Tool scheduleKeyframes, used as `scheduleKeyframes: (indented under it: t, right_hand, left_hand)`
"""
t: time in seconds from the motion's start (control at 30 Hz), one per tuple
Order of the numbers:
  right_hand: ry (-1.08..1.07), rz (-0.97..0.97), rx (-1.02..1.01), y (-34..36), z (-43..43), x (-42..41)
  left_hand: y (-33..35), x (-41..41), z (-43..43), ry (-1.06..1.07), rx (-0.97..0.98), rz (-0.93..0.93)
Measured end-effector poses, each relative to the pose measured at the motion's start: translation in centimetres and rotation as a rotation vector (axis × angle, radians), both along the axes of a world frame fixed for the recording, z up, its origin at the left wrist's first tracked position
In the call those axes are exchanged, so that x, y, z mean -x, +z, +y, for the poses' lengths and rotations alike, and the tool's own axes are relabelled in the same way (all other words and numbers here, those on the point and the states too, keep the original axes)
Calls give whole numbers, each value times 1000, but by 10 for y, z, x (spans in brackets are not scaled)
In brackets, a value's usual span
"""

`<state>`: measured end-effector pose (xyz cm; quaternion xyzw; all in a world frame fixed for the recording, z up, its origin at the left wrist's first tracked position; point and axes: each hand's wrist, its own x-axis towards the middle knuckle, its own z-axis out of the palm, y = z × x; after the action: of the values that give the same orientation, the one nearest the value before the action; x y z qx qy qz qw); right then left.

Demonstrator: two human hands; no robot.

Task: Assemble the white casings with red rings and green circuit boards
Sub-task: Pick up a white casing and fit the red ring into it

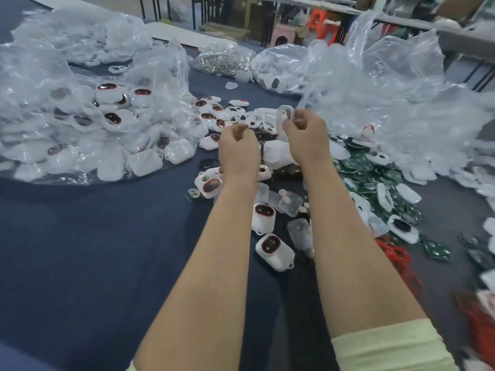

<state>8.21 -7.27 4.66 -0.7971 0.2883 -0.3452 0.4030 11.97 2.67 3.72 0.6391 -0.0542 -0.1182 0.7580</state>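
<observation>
My right hand (305,137) is raised over the middle of the table and pinches a white casing part (285,116) with an oval opening, held upright. My left hand (237,148) hovers just left of it with fingers curled; whether it holds anything is hidden. Finished white casings with red rings (273,249) lie on the blue cloth below my forearms. Green circuit boards (375,178) are heaped to the right, mixed with white casing halves. Loose red rings (396,255) lie at the right near my right forearm.
A big clear plastic bag (80,124) of assembled casings fills the left. Crumpled clear bags (388,97) rise at the right. A bag of small metal parts (222,58) sits at the back. Translucent covers (289,202) lie between my arms. Blue cloth (93,250) covers the near left.
</observation>
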Motion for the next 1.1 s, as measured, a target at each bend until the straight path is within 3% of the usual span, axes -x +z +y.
scheduleKeyframes:
  t: [0.13, 0.33, 0.53, 0.77, 0.87, 1.1]
  right_hand:
    - [43, -79, 47, 6, 9, 51]
    - [179, 27, 70, 4, 7, 140]
    - [-35, -6, 147, -10, 1, 180]
    - [24, -2, 77, -22, 7, 186]
    - [-80, -26, 26, -19, 7, 186]
    - [-170, 576, 50, -13, 1, 205]
  left_hand:
    - [5, 31, -8, -169, 18, 7]
    - [5, 85, -18, -403, -22, 52]
    - [-12, 131, -27, -575, -53, -99]
    - [-29, 131, -27, -499, 13, -94]
    - [-32, 126, -26, -433, 54, -75]
    - [-35, 121, -24, -299, 124, -3]
